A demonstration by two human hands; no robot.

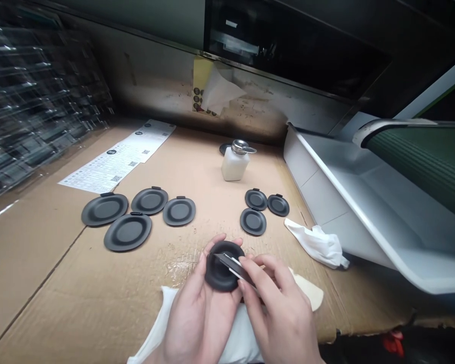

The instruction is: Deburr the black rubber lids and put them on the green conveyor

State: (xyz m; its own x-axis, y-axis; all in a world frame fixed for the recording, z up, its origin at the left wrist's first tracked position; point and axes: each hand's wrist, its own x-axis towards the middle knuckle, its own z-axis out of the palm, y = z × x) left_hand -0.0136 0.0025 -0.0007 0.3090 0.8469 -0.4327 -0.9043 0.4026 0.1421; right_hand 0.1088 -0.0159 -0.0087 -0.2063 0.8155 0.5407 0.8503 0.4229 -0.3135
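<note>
My left hand (197, 308) is closed round a black round rubber disc (222, 270), held up over the cardboard near the front edge. My right hand (278, 308) pinches a thin dark metal blade (233, 266) whose tip lies on the disc's face. Both hands hover above a white cloth (237, 338). Several larger black discs (127, 231) lie flat on the cardboard to the left. Three smaller black discs (253, 221) lie to the right of centre.
A white dispenser bottle with a metal top (235, 162) stands further back. A crumpled white cloth (318, 245) lies at the right. Printed sheets (117, 164) lie at back left, stacked clear trays (30, 111) far left, a white tray and green conveyor (420, 162) right.
</note>
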